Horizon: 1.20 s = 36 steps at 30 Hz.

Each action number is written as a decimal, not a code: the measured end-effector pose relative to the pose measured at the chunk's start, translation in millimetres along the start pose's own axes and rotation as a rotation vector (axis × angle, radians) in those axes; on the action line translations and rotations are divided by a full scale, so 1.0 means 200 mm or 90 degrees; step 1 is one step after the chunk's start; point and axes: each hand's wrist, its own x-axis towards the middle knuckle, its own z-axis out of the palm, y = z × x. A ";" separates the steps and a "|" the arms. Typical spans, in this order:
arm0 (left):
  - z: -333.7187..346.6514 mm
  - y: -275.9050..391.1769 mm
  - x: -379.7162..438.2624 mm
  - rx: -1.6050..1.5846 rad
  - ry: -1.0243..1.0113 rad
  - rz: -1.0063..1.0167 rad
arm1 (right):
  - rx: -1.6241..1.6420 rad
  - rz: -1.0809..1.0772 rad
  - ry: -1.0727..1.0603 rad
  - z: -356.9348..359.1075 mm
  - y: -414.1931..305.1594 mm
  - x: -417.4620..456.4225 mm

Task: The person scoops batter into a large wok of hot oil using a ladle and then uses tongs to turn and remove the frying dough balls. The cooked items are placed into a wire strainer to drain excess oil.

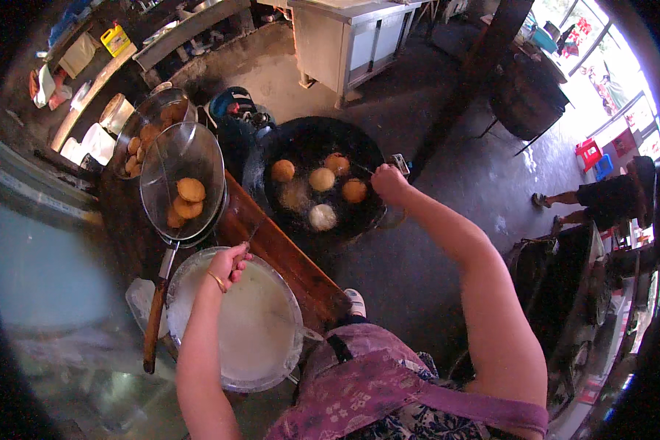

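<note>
My left hand (228,268), with a bracelet at the wrist, is above a large basin of pale batter (258,324). Its fingers are closed on a thin tool (254,228) whose far end is hard to make out. Over the right rim of a black wok (322,137), my right hand (390,181) grips a thin metal tool (362,166) pointing in over the oil. Several round fritters float in the wok; one golden fritter (322,179) is near the middle, and a paler fritter (323,217) lies nearer me.
A mesh strainer (165,154) with a wooden handle holds fried fritters (191,190), beside a metal pot (190,107) of more. A wooden board (291,264) runs between basin and wok. Behind the wok are a gas burner part (261,118) and a steel cabinet (322,52). Another person's legs (569,199) show at right.
</note>
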 end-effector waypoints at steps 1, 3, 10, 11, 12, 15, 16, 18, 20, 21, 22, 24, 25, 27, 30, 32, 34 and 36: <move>0.01 0.01 0.00 -0.003 0.013 -0.005 | 0.012 0.014 0.012 0.00 -0.01 0.02; 0.01 0.01 -0.01 -0.013 0.026 -0.007 | 0.037 0.040 0.038 0.03 -0.04 0.08; -0.01 -0.02 0.00 -0.042 0.013 -0.011 | -0.006 0.038 -0.029 0.04 -0.01 0.06; -0.01 -0.02 0.01 -0.040 0.014 -0.015 | -0.012 0.047 -0.022 0.05 0.00 0.03; -0.02 -0.02 0.01 -0.036 0.013 -0.017 | 0.042 0.113 -0.036 0.05 0.02 0.02; -0.02 -0.04 0.04 -0.043 0.012 -0.001 | 0.157 0.212 0.039 0.06 0.10 -0.14; -0.02 -0.04 0.05 -0.031 0.012 0.010 | 0.287 0.275 0.026 0.08 0.12 -0.18; -0.03 -0.05 0.05 -0.007 0.013 0.033 | 0.549 0.400 0.000 0.11 0.15 -0.27; 0.00 -0.04 0.04 0.002 0.032 0.052 | 0.798 0.418 0.008 0.13 0.15 -0.36; 0.02 -0.03 0.04 0.007 0.041 0.063 | 0.923 0.424 0.013 0.14 0.15 -0.41; 0.01 -0.03 0.04 0.009 0.042 0.066 | 1.069 0.430 0.025 0.17 0.14 -0.45; 0.00 -0.04 0.04 0.016 0.041 0.072 | 1.363 0.434 0.050 0.25 0.09 -0.51; 0.01 -0.02 0.03 0.032 0.036 0.052 | 1.420 0.429 0.048 0.29 0.07 -0.54; 0.02 0.00 0.00 0.063 0.028 0.012 | 1.534 0.414 0.043 0.32 0.03 -0.59; 0.00 -0.02 0.02 0.063 0.041 0.031 | 1.485 0.429 0.038 0.29 -0.01 -0.63; 0.00 -0.02 0.03 0.060 0.037 0.032 | 1.283 0.422 0.066 0.28 -0.02 -0.63; 0.00 -0.01 0.03 0.064 0.029 0.019 | 0.923 0.405 0.144 0.24 -0.04 -0.63; 0.00 0.00 0.03 0.075 0.019 -0.003 | 0.403 0.349 0.248 0.19 -0.06 -0.60</move>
